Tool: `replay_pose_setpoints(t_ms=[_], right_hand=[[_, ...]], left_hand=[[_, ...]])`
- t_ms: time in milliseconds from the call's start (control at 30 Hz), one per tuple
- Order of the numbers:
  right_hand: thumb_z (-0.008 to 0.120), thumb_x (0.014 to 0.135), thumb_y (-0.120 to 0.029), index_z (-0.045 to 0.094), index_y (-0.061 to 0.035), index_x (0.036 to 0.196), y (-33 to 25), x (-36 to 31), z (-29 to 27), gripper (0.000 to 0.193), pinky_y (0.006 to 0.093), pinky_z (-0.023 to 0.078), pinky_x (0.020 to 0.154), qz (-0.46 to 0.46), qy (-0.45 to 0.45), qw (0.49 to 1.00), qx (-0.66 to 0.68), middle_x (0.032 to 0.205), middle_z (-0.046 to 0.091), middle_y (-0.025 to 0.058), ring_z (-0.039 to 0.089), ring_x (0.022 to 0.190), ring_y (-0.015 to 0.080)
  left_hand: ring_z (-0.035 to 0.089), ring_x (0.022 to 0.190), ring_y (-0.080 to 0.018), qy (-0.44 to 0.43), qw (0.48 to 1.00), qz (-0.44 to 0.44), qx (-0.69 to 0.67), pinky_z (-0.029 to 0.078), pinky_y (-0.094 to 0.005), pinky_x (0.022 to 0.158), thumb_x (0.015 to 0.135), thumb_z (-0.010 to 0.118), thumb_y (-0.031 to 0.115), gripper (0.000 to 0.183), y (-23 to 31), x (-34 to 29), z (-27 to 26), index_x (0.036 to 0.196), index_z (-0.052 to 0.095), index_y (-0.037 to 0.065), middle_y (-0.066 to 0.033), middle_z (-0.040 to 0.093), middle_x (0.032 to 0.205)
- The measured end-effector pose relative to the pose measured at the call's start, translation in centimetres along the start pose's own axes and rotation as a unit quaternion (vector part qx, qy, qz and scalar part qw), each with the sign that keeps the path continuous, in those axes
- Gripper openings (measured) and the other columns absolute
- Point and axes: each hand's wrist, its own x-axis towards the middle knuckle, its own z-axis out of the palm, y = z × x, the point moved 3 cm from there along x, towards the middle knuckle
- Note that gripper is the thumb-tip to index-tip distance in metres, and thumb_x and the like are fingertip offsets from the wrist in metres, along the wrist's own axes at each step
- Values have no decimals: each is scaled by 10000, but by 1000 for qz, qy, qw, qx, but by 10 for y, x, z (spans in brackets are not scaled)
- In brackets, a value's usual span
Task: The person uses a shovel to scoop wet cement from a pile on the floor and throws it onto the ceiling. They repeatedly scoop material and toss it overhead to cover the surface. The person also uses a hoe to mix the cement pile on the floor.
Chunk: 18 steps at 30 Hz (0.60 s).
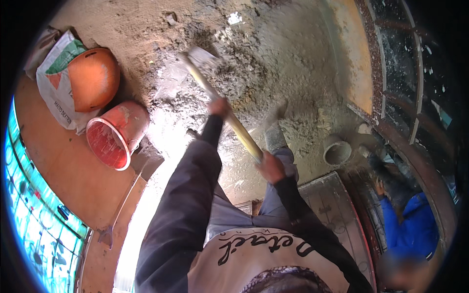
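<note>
My left hand (219, 107) is closed round the middle of the pale wooden handle of a hoe (240, 133). Lower down, close to the handle's near end, my right hand (271, 167) grips it too. The hoe's metal blade (202, 57), smeared by motion, is at the far end over a heap of wet grey mortar (234, 68). The mortar spreads across the floor in front of my feet. One of my boots (275, 136) stands in it, coated with grey.
Left of the mortar lie a red bucket (137, 119) on its side, an orange hard-shell basin (100, 80) and a white printed sack (56, 97). A small grey bucket (337, 150) sits at right. A person in blue (415, 224) is near the metal-framed panel (405, 97).
</note>
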Motion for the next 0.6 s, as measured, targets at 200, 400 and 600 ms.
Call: replay_pose_setpoints(t_ms=[200, 400, 600], right_hand=[[701, 717, -288, 593, -38, 1079, 65, -151, -25, 453, 474, 503, 767, 141, 3, 989, -55, 914, 653, 230, 628, 905, 400], [712, 718, -287, 586, -21, 1090, 73, -116, 5, 475, 446, 507, 732, 35, -27, 999, -28, 866, 657, 205, 643, 836, 382], [655, 823, -89, 498, -48, 794, -81, 43, 127, 165, 290, 375, 396, 74, -364, 810, 454, 537, 457, -3, 445, 394, 115]], left_hand=[[565, 456, -224, -52, 685, -276, -673, 479, -367, 429, 777, 617, 144, 167, 125, -156, 79, 716, 571, -4, -106, 551, 578], [564, 469, -224, 25, 562, -383, -732, 467, -368, 428, 797, 632, 175, 218, 67, -169, 50, 771, 552, -25, -107, 546, 585], [624, 601, -294, 190, 813, -391, -387, 508, -409, 550, 751, 665, 186, 260, -219, -41, 30, 773, 574, -56, -151, 610, 674]])
